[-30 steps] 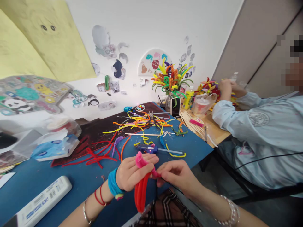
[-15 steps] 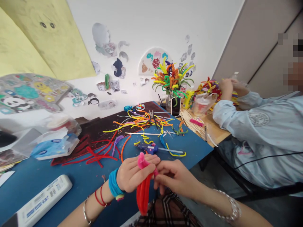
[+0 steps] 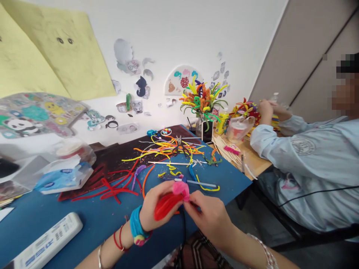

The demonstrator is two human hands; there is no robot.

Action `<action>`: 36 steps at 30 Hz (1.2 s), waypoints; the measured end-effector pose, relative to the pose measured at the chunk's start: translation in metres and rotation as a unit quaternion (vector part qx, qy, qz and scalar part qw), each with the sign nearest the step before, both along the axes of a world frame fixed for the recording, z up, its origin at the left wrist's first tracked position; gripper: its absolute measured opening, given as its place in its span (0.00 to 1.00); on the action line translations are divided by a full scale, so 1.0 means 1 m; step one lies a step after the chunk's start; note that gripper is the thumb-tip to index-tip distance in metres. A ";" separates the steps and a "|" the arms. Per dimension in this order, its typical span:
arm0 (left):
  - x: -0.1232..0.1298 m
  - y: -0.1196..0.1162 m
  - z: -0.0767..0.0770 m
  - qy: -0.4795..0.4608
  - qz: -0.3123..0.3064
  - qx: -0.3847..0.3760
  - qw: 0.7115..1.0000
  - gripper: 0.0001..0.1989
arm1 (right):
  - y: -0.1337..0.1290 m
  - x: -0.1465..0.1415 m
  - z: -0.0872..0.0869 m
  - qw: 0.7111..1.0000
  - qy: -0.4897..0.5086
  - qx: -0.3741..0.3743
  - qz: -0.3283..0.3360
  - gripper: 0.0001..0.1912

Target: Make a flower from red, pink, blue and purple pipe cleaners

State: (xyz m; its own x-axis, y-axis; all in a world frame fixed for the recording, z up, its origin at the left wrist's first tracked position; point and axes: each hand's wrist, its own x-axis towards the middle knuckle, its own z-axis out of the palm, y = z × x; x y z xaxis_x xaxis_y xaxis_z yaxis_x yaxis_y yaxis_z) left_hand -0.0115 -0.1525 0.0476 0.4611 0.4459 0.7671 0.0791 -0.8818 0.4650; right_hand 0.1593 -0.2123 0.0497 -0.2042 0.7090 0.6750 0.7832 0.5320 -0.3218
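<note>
A bundle of red pipe cleaners point(image 3: 167, 206), bent into loops, lies across the palm of my left hand point(image 3: 149, 205), whose fingers are wrapped round it. At its upper end sits a curled pink pipe cleaner point(image 3: 181, 188). The thumb and fingertips of my right hand point(image 3: 211, 215) pinch the pink piece where it meets the red bundle; the exact contact is partly hidden. Just beyond my hands, a blue glue gun point(image 3: 175, 179) with a clear glue stick lies on the blue table mat point(image 3: 112, 220).
Loose red pipe cleaners point(image 3: 114, 190) and a purple piece point(image 3: 138, 173) lie to the left. Pliers point(image 3: 179, 144) rest among yellow and orange pipe cleaners. Farther back stand a phone point(image 3: 207, 131) and a vase of pipe-cleaner flowers point(image 3: 202, 97). Another person point(image 3: 305, 160) works at the right.
The red loops have swung up from hanging down to lying across my left palm, which has turned upward. The pink piece has shifted slightly right. My right hand stays close to the join.
</note>
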 end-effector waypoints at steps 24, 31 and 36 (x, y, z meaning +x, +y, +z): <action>0.017 -0.025 0.013 0.026 -0.079 -0.189 0.978 0.15 | -0.002 0.003 0.045 0.805 0.438 -0.359 0.175 0.09; 0.021 -0.028 -0.002 -0.073 -0.151 -0.280 0.945 0.04 | 0.003 -0.001 0.038 0.741 0.513 -0.401 0.166 0.05; 0.027 -0.028 0.006 -0.144 -0.193 -0.303 0.922 0.05 | 0.003 0.000 0.037 0.731 0.525 -0.404 0.163 0.04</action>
State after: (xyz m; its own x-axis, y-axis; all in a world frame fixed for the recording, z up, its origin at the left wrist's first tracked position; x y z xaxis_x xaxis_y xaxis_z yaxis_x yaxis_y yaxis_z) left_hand 0.0152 -0.1807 0.0541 0.4913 0.6781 0.5466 -0.3890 -0.3906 0.8343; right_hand 0.1594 -0.2089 0.0864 -0.1206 0.9922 -0.0317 -0.2479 -0.0611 -0.9669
